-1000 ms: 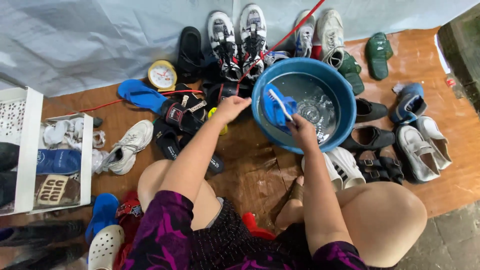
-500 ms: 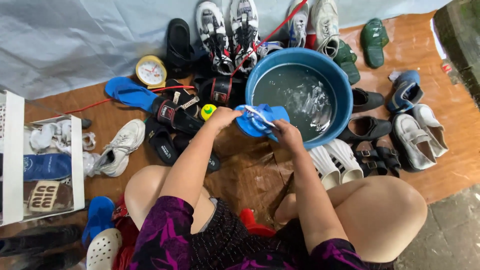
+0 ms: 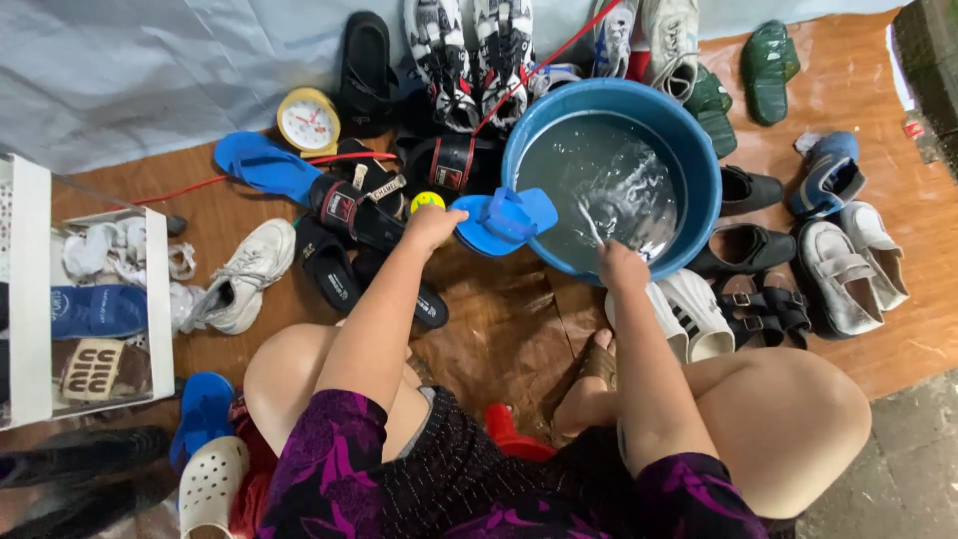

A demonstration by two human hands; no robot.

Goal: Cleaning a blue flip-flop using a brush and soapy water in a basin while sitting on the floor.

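Our left hand (image 3: pixel 431 224) grips the blue flip-flop (image 3: pixel 504 220), lengthwise toward the blue basin (image 3: pixel 699 150); our right hand (image 3: pixel 621 266) clutches a brush (image 3: pixel 591 225) over its near rim.

Your left hand (image 3: pixel 431 226) covers the heel of the blue flip-flop (image 3: pixel 507 219) at the rim of the blue basin (image 3: pixel 699 150). What your right hand (image 3: pixel 621 266) grips at that rim is too thin and blurred to tell. Above the basin, the picture's top edge cuts off the sneakers (image 3: pixel 469 50). Far left of it, the white box (image 3: pixel 40 299) runs out of frame.
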